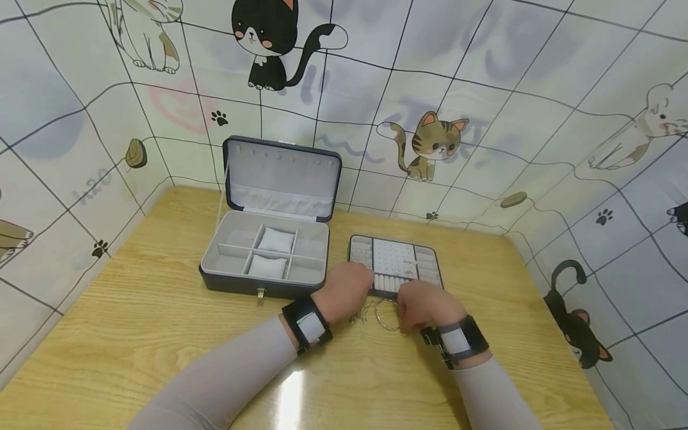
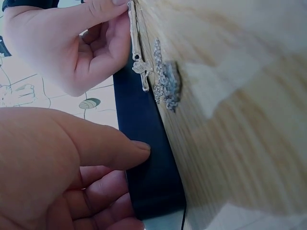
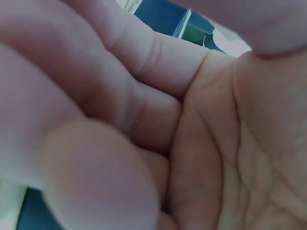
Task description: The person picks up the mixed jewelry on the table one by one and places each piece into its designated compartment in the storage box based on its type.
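Note:
My left hand (image 1: 346, 289) is at the near left corner of a dark-edged jewelry tray (image 1: 395, 257). In the left wrist view, its thumb (image 2: 129, 149) presses the tray's dark side wall (image 2: 151, 158) and its fingers curl over the rim. My right hand (image 1: 430, 304) pinches a gold bangle (image 1: 386, 316) at the tray's front edge; the fingertips are partly hidden. Beside the bangle a silvery chain (image 1: 362, 313) lies on the table. The right wrist view is filled by curled fingers and the palm (image 3: 201, 143).
An open jewelry box (image 1: 231, 280) with two white cushions (image 1: 276, 240) in its compartments stands left of the tray. Its lid (image 1: 282, 173) leans back near a cat-patterned curtain (image 1: 365, 89). Small pieces of jewelry (image 1: 410, 266) sit on the tray's white pad. The table (image 1: 161, 334) is wood-grained.

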Demonstrator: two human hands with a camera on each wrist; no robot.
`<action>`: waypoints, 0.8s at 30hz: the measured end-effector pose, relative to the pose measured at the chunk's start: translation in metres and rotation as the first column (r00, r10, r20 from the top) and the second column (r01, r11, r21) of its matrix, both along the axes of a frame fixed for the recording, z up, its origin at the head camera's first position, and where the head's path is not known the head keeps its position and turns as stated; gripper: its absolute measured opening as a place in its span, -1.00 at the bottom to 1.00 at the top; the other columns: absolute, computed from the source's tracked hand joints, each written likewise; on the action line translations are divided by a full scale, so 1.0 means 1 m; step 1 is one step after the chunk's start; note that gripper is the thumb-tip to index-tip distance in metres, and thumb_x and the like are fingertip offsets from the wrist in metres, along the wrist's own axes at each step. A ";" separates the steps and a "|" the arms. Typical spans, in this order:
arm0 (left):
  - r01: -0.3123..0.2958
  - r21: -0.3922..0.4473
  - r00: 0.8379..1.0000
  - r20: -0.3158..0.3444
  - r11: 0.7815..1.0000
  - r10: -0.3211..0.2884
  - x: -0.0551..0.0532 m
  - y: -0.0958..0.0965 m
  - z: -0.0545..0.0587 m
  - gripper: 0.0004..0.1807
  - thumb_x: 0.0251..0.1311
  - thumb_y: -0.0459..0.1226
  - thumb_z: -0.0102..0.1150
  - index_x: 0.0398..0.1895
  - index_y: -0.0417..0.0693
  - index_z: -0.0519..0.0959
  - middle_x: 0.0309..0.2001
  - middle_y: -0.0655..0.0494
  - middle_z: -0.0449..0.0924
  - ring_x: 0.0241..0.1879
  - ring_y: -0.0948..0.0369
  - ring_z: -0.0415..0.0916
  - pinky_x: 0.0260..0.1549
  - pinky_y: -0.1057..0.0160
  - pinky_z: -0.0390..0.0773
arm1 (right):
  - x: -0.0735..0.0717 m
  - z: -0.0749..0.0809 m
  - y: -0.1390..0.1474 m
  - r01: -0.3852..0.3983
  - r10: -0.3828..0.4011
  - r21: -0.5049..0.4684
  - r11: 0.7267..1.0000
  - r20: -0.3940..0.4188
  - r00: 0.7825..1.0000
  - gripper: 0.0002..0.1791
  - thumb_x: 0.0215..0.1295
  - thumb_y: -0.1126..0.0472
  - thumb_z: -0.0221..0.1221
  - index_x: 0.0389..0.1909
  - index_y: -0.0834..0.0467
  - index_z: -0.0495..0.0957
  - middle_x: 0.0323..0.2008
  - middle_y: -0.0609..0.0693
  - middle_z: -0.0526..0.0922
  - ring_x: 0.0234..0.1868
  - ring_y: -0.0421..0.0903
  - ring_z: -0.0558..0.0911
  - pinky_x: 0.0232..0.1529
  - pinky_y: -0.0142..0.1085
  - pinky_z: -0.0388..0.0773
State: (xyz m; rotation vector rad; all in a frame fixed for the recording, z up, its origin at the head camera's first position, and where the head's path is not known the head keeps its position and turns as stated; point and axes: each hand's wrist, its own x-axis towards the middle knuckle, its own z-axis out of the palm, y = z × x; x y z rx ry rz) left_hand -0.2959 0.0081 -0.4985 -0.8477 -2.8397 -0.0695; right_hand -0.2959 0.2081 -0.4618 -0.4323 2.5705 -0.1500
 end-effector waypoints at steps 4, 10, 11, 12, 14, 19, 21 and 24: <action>0.001 0.008 1.000 0.015 1.000 -0.001 0.000 0.000 0.001 -0.89 0.35 -0.30 0.25 -0.32 0.10 0.70 -0.44 0.18 0.65 -0.49 0.24 0.52 -0.68 0.25 0.42 | 0.002 0.001 -0.003 0.004 -0.004 -0.011 1.000 0.015 1.000 -0.68 -0.18 0.39 0.46 -0.81 0.05 0.52 -0.80 -0.19 0.45 -0.70 -0.20 0.38 -0.61 -0.35 0.30; 0.001 0.000 1.000 -0.002 1.000 -0.001 0.000 -0.001 0.001 -0.89 0.33 -0.30 0.26 -0.35 0.10 0.69 -0.45 0.18 0.65 -0.49 0.24 0.53 -0.67 0.24 0.45 | 0.002 0.001 -0.003 -0.010 0.011 -0.038 0.999 0.031 0.999 -0.69 -0.13 0.43 0.38 -0.81 0.05 0.52 -0.80 -0.18 0.48 -0.72 -0.21 0.39 -0.63 -0.36 0.32; 0.002 -0.001 1.000 -0.009 1.000 -0.002 0.000 -0.001 0.001 -0.89 0.32 -0.30 0.26 -0.35 0.10 0.70 -0.45 0.19 0.66 -0.48 0.24 0.54 -0.66 0.24 0.47 | 0.002 0.001 -0.003 -0.014 0.015 -0.042 0.999 0.032 0.999 -0.69 -0.12 0.43 0.36 -0.81 0.05 0.51 -0.81 -0.19 0.47 -0.72 -0.21 0.38 -0.64 -0.37 0.31; 0.003 0.000 1.000 -0.016 1.000 -0.003 0.001 -0.002 0.002 -0.89 0.31 -0.30 0.27 -0.35 0.10 0.70 -0.45 0.19 0.66 -0.48 0.24 0.55 -0.66 0.23 0.48 | 0.002 0.001 -0.003 -0.017 0.018 -0.047 0.999 0.032 0.999 -0.68 -0.11 0.44 0.34 -0.81 0.04 0.50 -0.81 -0.19 0.46 -0.72 -0.22 0.38 -0.65 -0.37 0.30; 0.005 -0.002 1.000 -0.029 1.000 -0.005 0.001 -0.002 0.002 -0.89 0.29 -0.31 0.28 -0.36 0.10 0.70 -0.45 0.19 0.66 -0.48 0.24 0.56 -0.65 0.23 0.50 | 0.002 0.000 -0.003 -0.022 0.024 -0.054 0.998 0.033 0.999 -0.66 -0.11 0.45 0.32 -0.82 0.03 0.47 -0.83 -0.20 0.44 -0.73 -0.22 0.36 -0.66 -0.37 0.29; 0.008 0.012 0.999 -0.039 1.000 -0.008 0.001 -0.003 0.002 -0.90 0.27 -0.31 0.29 -0.38 0.09 0.70 -0.46 0.18 0.66 -0.48 0.23 0.57 -0.66 0.23 0.49 | 0.002 -0.001 -0.005 -0.046 0.048 -0.072 0.996 0.034 0.998 -0.62 -0.11 0.45 0.29 -0.83 0.00 0.39 -0.82 -0.21 0.38 -0.73 -0.22 0.32 -0.65 -0.37 0.27; 0.009 0.015 0.999 -0.038 1.000 -0.009 0.000 -0.003 0.002 -0.90 0.28 -0.31 0.28 -0.37 0.09 0.69 -0.45 0.17 0.67 -0.47 0.22 0.58 -0.65 0.22 0.50 | 0.002 -0.002 -0.006 -0.054 0.057 -0.072 0.996 0.036 0.998 -0.61 -0.11 0.43 0.29 -0.83 -0.01 0.36 -0.82 -0.22 0.34 -0.73 -0.23 0.31 -0.65 -0.37 0.25; 0.013 0.010 0.999 -0.031 1.000 -0.012 0.000 -0.003 0.002 -0.90 0.30 -0.30 0.26 -0.35 0.09 0.70 -0.42 0.17 0.68 -0.43 0.21 0.62 -0.60 0.21 0.54 | 0.002 -0.003 -0.006 -0.072 0.075 -0.071 0.995 0.040 0.996 -0.58 -0.09 0.40 0.30 -0.85 -0.02 0.32 -0.83 -0.24 0.30 -0.74 -0.25 0.27 -0.65 -0.38 0.20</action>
